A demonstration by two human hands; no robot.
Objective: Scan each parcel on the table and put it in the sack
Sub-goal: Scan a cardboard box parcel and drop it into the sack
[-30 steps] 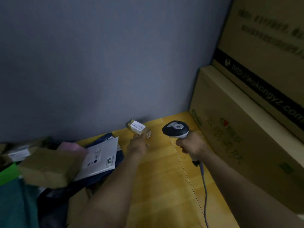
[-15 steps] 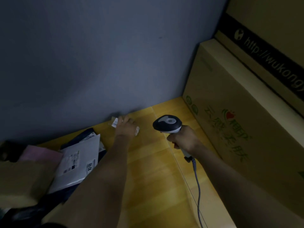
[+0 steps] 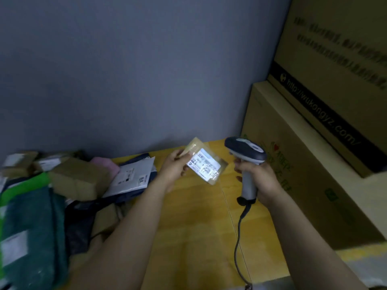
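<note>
My left hand [image 3: 174, 167] grips a small brown box parcel [image 3: 204, 162] above the wooden table [image 3: 188, 227], with its white label turned toward the scanner and lit bright. My right hand [image 3: 258, 181] holds the grey-and-dark barcode scanner [image 3: 246, 155] by its handle, its head just right of the parcel and aimed at the label. The scanner's cable [image 3: 238, 243] hangs down toward the table's near edge. A green sack [image 3: 31, 222] with a white label lies at the far left.
A pile of parcels sits at the left: a brown box [image 3: 79, 178], a white mailer [image 3: 134, 176], a pink packet [image 3: 106, 164] and dark bags. Large cardboard cartons [image 3: 303, 164] stand along the right side. A grey wall [image 3: 136, 70] is behind.
My left hand has closed on the small box by the wall, lifted it off the table and turned its label to the scanner. The label is now lit.
</note>
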